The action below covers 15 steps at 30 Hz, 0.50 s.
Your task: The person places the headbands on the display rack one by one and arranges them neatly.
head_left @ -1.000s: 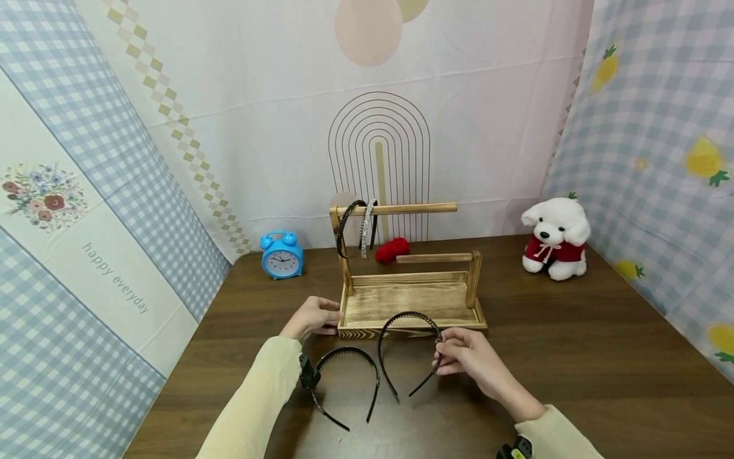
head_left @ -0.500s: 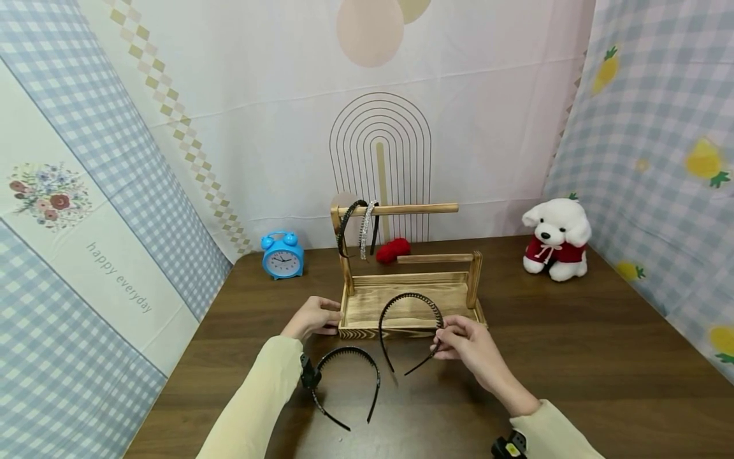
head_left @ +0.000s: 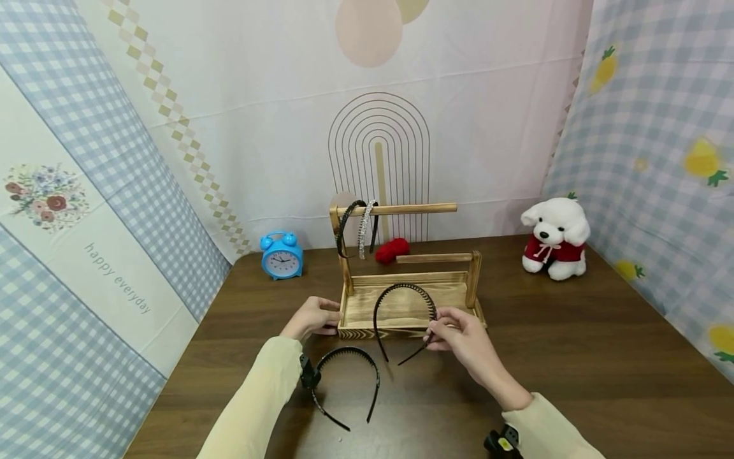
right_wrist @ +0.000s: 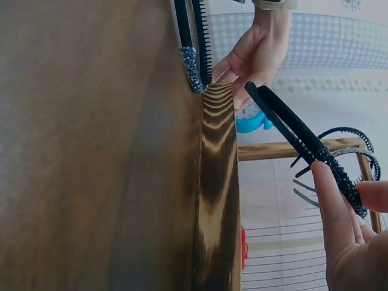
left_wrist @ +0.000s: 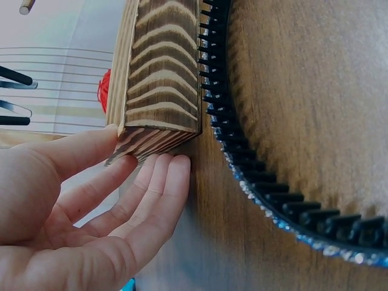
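In the head view, my right hand (head_left: 467, 341) pinches a black toothed headband (head_left: 404, 286) by its right side, its ends pointing down. It is raised in front of the wooden rack (head_left: 358, 333). Dark glitter covers part of this headband in the right wrist view, where thumb and fingers grip it. My left hand (head_left: 312, 317) touches the left end of the rack's tray, its fingers fairly straight against the corner in the left wrist view. A second black headband (head_left: 346, 349), with bluish glitter, lies on the table near my left wrist.
From the rack's upper bar (head_left: 418, 208) hang a black headband (head_left: 342, 229) and a silver glittery one (head_left: 364, 237). A shorter lower bar (head_left: 434, 258) stands at right. Behind are a red yarn bundle (head_left: 392, 250), a blue alarm clock (head_left: 282, 258) and a white plush dog (head_left: 555, 236).
My right hand has lifted the headband up and forward, from near the tray's front edge to in front of the tray's middle. The left hand has stayed against the rack.
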{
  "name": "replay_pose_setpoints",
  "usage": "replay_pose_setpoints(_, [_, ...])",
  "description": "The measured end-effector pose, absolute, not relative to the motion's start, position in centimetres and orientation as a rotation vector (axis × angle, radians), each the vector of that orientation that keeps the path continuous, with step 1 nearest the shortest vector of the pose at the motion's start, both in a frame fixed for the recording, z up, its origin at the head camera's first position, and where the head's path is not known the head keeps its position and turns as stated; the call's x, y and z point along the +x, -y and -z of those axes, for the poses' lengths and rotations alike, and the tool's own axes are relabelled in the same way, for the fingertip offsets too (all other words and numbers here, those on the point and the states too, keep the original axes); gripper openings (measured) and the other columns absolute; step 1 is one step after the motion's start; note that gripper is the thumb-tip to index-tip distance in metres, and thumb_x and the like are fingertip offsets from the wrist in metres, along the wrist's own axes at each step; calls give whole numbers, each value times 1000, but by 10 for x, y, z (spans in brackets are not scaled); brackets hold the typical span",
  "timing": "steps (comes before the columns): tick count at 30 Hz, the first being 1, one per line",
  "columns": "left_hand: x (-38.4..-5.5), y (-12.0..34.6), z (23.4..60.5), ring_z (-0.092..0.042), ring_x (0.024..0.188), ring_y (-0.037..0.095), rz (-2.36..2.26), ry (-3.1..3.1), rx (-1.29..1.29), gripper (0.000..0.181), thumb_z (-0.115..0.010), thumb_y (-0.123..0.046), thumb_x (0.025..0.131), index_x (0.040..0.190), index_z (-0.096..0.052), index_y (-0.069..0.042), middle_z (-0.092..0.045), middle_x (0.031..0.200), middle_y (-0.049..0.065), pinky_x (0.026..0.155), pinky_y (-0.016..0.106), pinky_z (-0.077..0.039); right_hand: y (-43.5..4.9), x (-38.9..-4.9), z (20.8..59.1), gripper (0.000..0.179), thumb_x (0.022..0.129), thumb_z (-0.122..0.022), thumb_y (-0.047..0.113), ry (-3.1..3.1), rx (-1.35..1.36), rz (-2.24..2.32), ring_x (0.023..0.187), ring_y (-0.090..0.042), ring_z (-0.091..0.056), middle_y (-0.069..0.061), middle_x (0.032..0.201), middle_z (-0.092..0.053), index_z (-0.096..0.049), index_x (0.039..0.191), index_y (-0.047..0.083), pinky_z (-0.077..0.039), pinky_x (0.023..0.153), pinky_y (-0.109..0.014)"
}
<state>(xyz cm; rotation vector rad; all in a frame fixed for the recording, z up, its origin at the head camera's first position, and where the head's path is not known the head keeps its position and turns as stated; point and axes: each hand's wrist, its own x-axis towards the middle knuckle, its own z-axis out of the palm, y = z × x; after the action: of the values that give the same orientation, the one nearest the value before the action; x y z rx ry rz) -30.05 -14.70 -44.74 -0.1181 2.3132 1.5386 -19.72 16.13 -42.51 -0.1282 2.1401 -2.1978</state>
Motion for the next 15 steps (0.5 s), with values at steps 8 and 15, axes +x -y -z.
replay_pose_setpoints(8, [-300,147,447,-69,97,28,-1545,-2303,-125,40,-62,-6,95,133,-54,7,-66,113,23,78,41,-61,-156,-201,422,23,95,-58,-2,-2203,-159,2199,81,-21,-69,-11,87,-66,-55,114,-13,-62,72,-34])
replay_pose_setpoints(15, [-298,147,446,-69,93,25,-1531,-2318,-109,39,-61,-6,96,132,-55,7,-67,111,23,76,40,-61,-156,-204,418,25,95,-59,-1,-2272,-159,2190,81,-18,-70,-18,93,-66,-55,117,-13,-62,72,-32])
